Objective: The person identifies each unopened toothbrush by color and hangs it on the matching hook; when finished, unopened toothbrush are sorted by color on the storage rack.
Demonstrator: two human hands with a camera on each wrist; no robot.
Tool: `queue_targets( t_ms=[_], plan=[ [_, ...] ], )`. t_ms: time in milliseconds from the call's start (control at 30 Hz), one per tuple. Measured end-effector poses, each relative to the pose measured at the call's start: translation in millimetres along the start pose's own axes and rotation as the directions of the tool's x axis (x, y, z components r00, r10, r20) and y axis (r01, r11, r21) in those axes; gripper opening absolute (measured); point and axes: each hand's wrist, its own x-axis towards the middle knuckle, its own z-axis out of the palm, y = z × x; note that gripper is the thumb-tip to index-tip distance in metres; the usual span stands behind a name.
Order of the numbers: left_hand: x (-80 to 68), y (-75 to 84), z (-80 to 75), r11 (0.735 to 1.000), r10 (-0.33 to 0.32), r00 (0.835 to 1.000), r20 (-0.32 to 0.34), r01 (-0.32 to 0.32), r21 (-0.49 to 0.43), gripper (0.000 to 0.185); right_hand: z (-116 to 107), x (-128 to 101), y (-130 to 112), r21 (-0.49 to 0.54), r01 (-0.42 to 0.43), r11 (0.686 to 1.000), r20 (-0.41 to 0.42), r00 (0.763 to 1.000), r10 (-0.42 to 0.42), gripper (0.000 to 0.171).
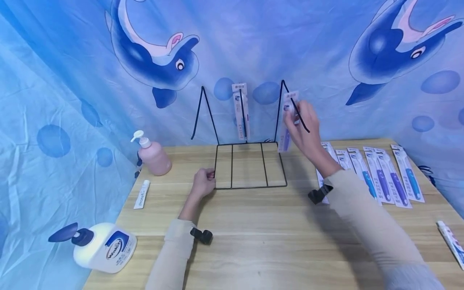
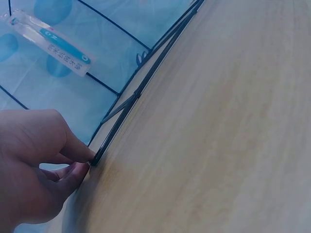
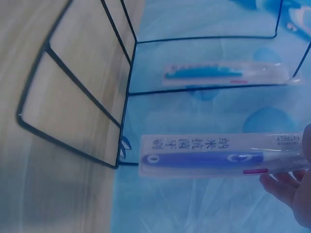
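A black wire display rack (image 1: 250, 187) stands on the table against the curtain, with upright prongs at its back. My left hand (image 1: 204, 182) pinches the front left corner of its base between thumb and fingertips. With my right hand (image 1: 305, 128) I hold a purple toothbrush in a clear package (image 3: 204, 159) at the rack's right prong. The prong's slanting front arm emerges at the top of that package, and the package hangs upright in front of the wire. On the middle prong hangs a teal packaged toothbrush (image 1: 240, 117); the left prong carries nothing.
Several packaged toothbrushes (image 1: 389, 177) lie in a row at the right. A toothpaste tube (image 1: 451, 243) is at the right edge. Leftward are a pink pump bottle (image 1: 155, 159), a small white tube (image 1: 141, 195) and a white pump bottle (image 1: 105, 248). A dolphin-print curtain (image 1: 246, 40) hangs behind.
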Motion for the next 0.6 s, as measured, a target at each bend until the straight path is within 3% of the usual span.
queue_targets(
  t_ms=[167,400,600],
  plan=[
    [-2.7,2.2,-0.2,1.000,-0.018,1.000,0.010,0.018,-0.009,0.045,14,18,10,-0.018,-0.014,1.000,0.000,1.000,0.014,0.019],
    [-3.1,2.8,-1.6,1.000,0.023,1.000,-0.019,-0.023,0.006,0.043,27,39,22,-0.028,-0.010,1.000,0.011,1.000,0.010,0.021],
    [-2.6,0.8,-0.5,1.000,0.011,1.000,0.003,-0.011,-0.008,0.044,31,45,26,-0.012,-0.040,0.999,0.020,0.999,0.040,0.021]
  ],
)
